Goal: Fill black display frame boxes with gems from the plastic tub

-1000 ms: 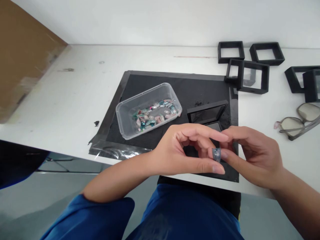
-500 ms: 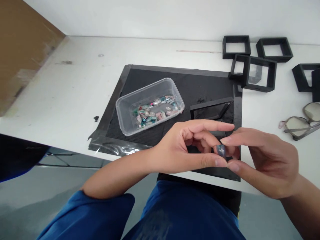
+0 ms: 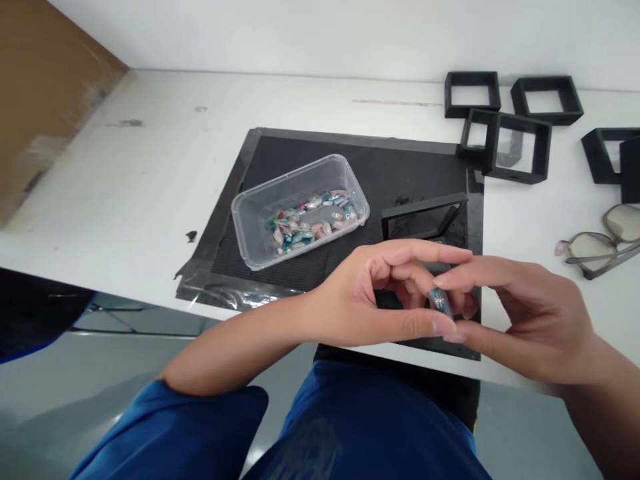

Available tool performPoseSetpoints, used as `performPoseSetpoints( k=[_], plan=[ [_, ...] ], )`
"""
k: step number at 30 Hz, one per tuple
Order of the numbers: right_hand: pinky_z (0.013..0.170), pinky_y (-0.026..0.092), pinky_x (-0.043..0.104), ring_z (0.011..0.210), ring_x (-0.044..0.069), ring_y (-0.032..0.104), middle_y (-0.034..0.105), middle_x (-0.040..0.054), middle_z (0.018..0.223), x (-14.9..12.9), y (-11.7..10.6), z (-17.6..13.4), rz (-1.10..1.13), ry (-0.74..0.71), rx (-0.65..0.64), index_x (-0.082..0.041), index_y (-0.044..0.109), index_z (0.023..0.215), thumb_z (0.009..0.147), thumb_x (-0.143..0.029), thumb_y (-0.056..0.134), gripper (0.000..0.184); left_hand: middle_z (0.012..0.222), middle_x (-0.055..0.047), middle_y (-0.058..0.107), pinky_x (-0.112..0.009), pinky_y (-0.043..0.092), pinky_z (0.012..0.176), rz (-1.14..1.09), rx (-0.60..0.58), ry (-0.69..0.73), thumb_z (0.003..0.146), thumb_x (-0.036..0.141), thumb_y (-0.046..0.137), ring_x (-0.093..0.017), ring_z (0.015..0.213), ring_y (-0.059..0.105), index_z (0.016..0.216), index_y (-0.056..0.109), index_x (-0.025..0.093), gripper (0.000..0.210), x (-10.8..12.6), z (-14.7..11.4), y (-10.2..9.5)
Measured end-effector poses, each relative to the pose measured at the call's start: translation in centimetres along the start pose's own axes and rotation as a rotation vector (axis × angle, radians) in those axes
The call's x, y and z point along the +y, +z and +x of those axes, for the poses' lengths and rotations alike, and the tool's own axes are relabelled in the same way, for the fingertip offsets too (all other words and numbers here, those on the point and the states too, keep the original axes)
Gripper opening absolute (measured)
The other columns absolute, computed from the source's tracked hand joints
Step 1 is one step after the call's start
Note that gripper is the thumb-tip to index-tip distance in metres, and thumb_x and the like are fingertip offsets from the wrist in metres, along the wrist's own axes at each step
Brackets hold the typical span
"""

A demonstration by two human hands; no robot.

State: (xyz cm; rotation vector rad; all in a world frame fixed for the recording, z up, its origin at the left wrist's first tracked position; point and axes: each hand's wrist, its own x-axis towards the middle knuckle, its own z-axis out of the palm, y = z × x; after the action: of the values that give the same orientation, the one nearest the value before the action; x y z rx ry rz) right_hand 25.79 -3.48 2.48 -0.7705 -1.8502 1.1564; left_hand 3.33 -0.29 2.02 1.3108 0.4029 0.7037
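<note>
Appears to be at in-hand orienting: held over mat [image 3: 400, 167], small teal piece [image 3: 441, 302]. Pinch nearly closed on it with left hand [image 3: 385, 297]; span narrowly with right hand [image 3: 533, 310], index tip touching. Cannot tell whether gripped firmly there, being partly hidden. Next, secure one pinch before releasing the other. Note open black case [image 3: 424, 207] just beyond, clear tub [image 3: 251, 233] farther left.

Passage left of plastic tub [image 3: 257, 220]; raised black frame [image 3: 419, 221] obstructs way right of it.

A marked white table [image 3: 160, 173] stands against a white wall [image 3: 300, 33] above a grey floor [image 3: 110, 373].
</note>
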Motion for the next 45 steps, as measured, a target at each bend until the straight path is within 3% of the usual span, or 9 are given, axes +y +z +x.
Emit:
performPoseSetpoints(
  k=[6, 12, 32, 45],
  plan=[
    [0.060, 0.053, 0.019, 0.063, 0.005, 0.059, 0.066, -0.0076, 0.078, -0.23, 0.02, 0.14, -0.077, -0.036, -0.009, -0.025, 0.068, 0.130, 0.093, -0.016, 0.077, 0.039, 0.093, -0.007, 0.082, -0.028, 0.063, 0.071, 0.017, 0.004, -0.008, 0.086, 0.019, 0.084, -0.027, 0.104, 0.080, 0.138, 0.063, 0.021, 0.056, -0.03, -0.06, -0.09],
    [0.062, 0.054, 0.017, 0.063, 0.004, 0.061, 0.067, -0.0076, 0.075, -0.40, -0.03, 0.09, -0.201, -0.089, 0.013, -0.021, 0.070, 0.121, 0.094, -0.020, 0.077, 0.028, 0.093, -0.007, 0.080, -0.040, 0.066, 0.089, -0.029, -0.003, 0.052, 0.096, 0.017, 0.071, -0.026, 0.103, 0.079, 0.135, 0.064, 0.021, 0.040, 0.31, -0.32, 0.09],
    [0.060, 0.056, 0.020, 0.064, 0.006, 0.063, 0.068, -0.0081, 0.076, -0.27, 0.25, -0.13, -0.084, -0.017, 0.000, -0.026, 0.069, 0.127, 0.090, -0.019, 0.080, 0.039, 0.095, -0.007, 0.080, -0.039, 0.067, 0.091, -0.014, 0.007, 0.100, 0.099, 0.017, 0.066, -0.024, 0.100, 0.080, 0.132, 0.067, 0.022, 0.033, 0.26, -0.32, 0.00],
    [0.060, 0.052, 0.016, 0.061, 0.004, 0.059, 0.066, -0.0087, 0.074, -0.68, 0.30, 0.08, -0.119, -0.028, -0.011, -0.022, 0.069, 0.123, 0.094, -0.024, 0.078, 0.030, 0.092, -0.007, 0.082, -0.035, 0.068, 0.088, 0.020, 0.013, 0.101, 0.098, 0.015, 0.067, -0.022, 0.095, 0.081, 0.130, 0.069, 0.021, 0.033, 0.33, -0.24, -0.03]
  ],
)
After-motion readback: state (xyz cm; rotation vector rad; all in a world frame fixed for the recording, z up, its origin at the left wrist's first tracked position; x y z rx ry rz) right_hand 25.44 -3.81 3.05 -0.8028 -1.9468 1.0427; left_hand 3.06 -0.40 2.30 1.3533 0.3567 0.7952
